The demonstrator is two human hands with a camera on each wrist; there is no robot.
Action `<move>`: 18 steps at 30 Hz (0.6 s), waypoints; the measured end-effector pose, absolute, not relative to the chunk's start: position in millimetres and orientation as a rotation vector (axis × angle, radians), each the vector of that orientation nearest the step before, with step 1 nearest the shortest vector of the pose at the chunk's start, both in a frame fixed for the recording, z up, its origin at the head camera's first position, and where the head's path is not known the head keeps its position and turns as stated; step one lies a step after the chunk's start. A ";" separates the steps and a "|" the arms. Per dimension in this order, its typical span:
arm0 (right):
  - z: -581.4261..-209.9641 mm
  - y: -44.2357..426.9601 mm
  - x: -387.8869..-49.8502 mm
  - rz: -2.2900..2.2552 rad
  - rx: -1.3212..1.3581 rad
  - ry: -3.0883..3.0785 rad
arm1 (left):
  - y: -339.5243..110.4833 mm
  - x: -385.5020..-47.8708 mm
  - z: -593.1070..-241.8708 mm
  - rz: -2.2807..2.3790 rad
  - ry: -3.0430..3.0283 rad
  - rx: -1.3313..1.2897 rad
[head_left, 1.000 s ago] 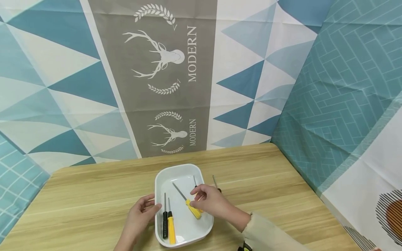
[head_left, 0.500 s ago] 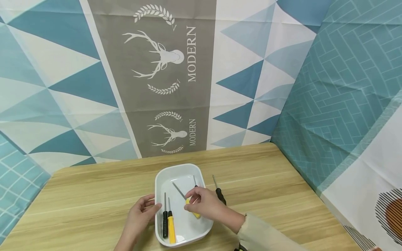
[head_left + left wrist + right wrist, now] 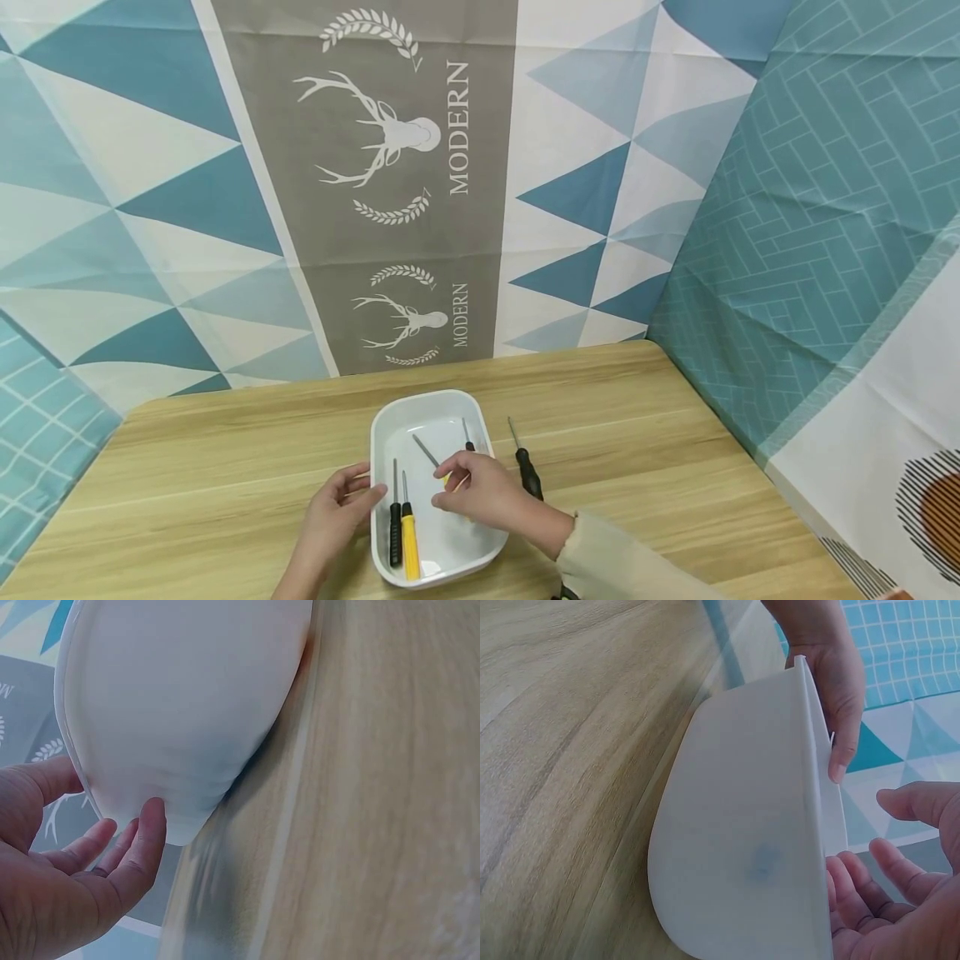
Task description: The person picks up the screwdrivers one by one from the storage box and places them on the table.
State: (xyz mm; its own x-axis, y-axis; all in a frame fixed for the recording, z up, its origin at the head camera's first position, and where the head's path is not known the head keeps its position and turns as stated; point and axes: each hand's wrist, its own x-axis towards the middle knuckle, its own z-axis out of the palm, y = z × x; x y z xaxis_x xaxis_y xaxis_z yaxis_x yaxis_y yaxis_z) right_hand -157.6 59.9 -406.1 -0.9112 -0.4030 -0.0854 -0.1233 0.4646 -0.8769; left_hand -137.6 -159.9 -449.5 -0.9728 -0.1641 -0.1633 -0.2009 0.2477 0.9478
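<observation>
A white tray (image 3: 450, 562) stands on the wooden table. My left hand (image 3: 333, 517) grips its left rim, thumb over the edge and fingers against the outer wall (image 3: 172, 712). Inside, a black screwdriver (image 3: 395, 537) and a yellow screwdriver (image 3: 410, 546) lie side by side near that hand. My right hand (image 3: 483, 500) is over the tray's right part, thumb and fingers apart. Beneath it lies another yellow-handled screwdriver (image 3: 425, 450), its handle mostly hidden; contact cannot be told. In the right wrist view nothing shows between thumb and fingers of the right hand (image 3: 907, 885).
A further screwdriver (image 3: 469, 445) with a dark handle lies at the tray's far right, partly covered by the right hand. On the table (image 3: 637, 433), right of the tray, lies a black screwdriver (image 3: 529, 475). Patterned cloth (image 3: 480, 208) hangs behind the table.
My right hand has moved left, further over the tray and the yellow screwdriver's handle. That uncovers the black screwdriver on the table. The left hand and tray have stayed put.
</observation>
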 end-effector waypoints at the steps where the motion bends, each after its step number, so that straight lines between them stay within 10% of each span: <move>1: -406.4 59.0 -157.6 -1.424 -0.458 2.438 | -159.9 -137.4 -449.2 1.877 2.456 -0.362; 18: -416.9 44.6 -155.7 -1.408 -0.403 2.434 | -158.8 -137.6 -449.1 1.888 2.442 -0.384</move>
